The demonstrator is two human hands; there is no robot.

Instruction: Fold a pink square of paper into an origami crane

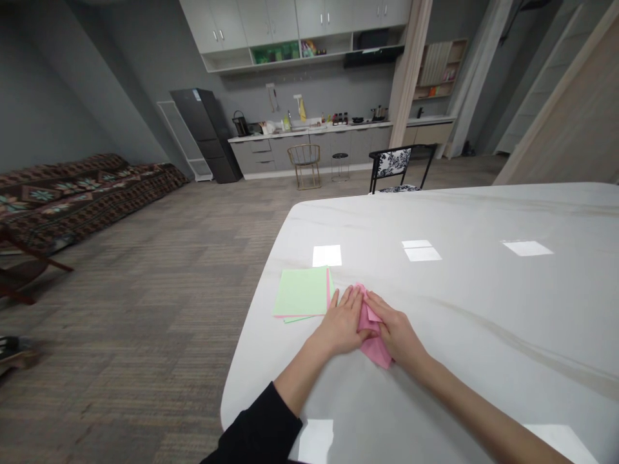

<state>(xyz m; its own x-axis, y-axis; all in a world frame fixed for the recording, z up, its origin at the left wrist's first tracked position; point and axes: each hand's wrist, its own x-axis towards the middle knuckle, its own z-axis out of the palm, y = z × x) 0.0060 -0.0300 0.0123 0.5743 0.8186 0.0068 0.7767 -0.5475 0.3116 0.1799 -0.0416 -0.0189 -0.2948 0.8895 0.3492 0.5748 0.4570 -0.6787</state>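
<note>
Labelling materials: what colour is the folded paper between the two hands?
The folded paper is pink; it shows best in the head view.

Wall [145, 58]: plain grey, behind the kitchen and along the left
Floor [193, 270]: grey-brown, streaked like carpet
Sofa [87, 193]: low, at the far left, draped in a dark patterned cover
Fridge [206, 129]: dark, tall, left of the counter [285, 149]
Cupboards [268, 24]: pale, mounted high, open shelves beneath
Seats: gold-framed chair [304, 154] and small dark stool [340, 155] before the counter; black-framed chair [394, 163] with floral back, just beyond the table [483, 303]
Tabletop: white, glossy, faintly veined, rounded at the corner
Curtain [409, 71]: beige, right of the counter
Light: bright rectangular reflections [420, 251] on the tabletop
</note>
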